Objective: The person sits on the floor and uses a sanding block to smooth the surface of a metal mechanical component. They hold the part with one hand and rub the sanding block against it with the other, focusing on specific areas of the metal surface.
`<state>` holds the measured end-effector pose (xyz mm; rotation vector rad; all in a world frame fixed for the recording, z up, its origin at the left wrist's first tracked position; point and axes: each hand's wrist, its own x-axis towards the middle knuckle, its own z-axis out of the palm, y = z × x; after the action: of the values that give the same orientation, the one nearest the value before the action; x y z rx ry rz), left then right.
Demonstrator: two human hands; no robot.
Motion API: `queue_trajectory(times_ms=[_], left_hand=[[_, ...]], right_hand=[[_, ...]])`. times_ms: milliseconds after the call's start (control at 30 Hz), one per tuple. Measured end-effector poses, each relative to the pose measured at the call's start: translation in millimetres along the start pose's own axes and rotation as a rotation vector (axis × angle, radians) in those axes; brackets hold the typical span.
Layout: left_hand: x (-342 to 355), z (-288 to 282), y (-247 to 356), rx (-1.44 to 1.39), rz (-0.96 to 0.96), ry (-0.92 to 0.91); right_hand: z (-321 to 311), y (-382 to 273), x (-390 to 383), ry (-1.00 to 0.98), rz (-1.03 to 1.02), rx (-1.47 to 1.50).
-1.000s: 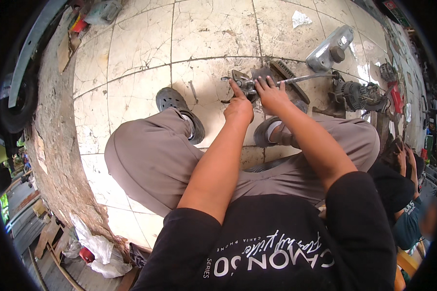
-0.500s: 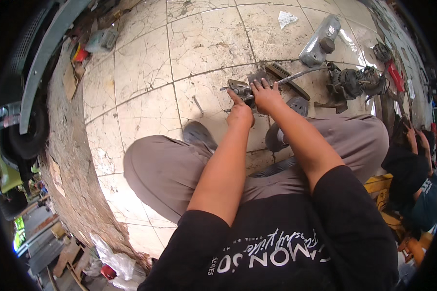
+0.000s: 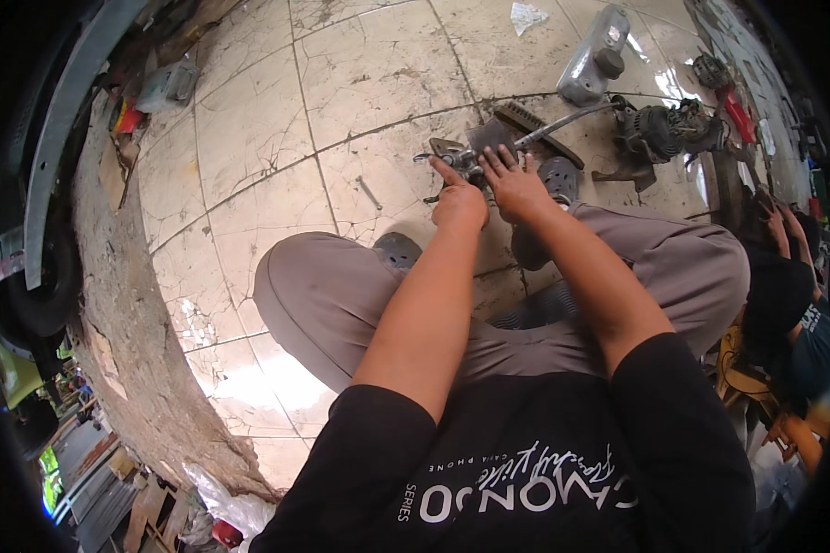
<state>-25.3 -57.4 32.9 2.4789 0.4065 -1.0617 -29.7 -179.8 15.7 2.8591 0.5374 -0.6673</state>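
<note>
A greasy metal part with a pipe running off to the right lies on the tiled floor in front of me. My left hand is at its near side, index finger stretched along the metal and the other fingers curled against it. Beside it, my right hand rests on the part with its fingers extended and apart. Just beyond the right fingertips is a dark, flat, square piece. The undersides of both hands are hidden. A long-bristled brush lies behind the pipe.
A small spanner-like tool lies to the left. Rightward are a grey metal cover, a greasy alternator-like unit and a flat bracket. My shoes flank the work. Another person sits at far right.
My right hand has drawn back slightly toward me, so more of the dark square piece shows. My left hand stays at the part. The whole view has shifted a little.
</note>
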Motion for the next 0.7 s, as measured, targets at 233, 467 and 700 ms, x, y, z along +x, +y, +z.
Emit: queue_trajectory(times_ms=[233,467,700], left_hand=[[-1,-7,9,-0.005,0.056,-0.019],[29,14,-2,0.152,0.012,-0.104],[29,14,-3,0.161,-0.042,-0.116]], right_hand=[[-13,13,24,-0.085,0.034,-0.037],[-4,18,9,-0.048,-0.077,0.007],[13,20,2,0.095,-0.127,0.022]])
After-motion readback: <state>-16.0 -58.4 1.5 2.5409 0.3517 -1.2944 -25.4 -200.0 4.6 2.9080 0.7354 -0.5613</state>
